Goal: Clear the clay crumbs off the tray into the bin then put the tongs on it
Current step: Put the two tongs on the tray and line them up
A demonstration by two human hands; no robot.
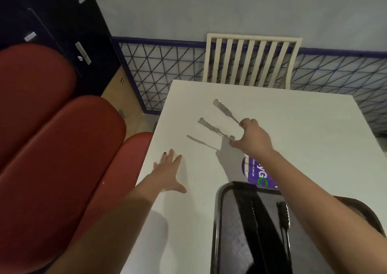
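1. Here the right hand (250, 138) pinches the handle end of metal tongs (222, 116), held above the white bench (293, 131).
2. The left hand (167, 170) lies flat on the bench, fingers spread.
3. The black tray (236, 231) sits at the bench's near edge, another pair of tongs already on it.

**A small room with a white table and red seats**

From where I stand, a white table (272, 114) fills the middle of the room. Behind it, a cream chair (251, 60) with a slatted back stands against a pale grey-blue wall (209, 7). The lower wall (167, 70) shows a pattern of dark blue crossing lines. At left are red padded seats (52, 148), a dark cabinet (62, 22) and a wooden floor (123, 97).
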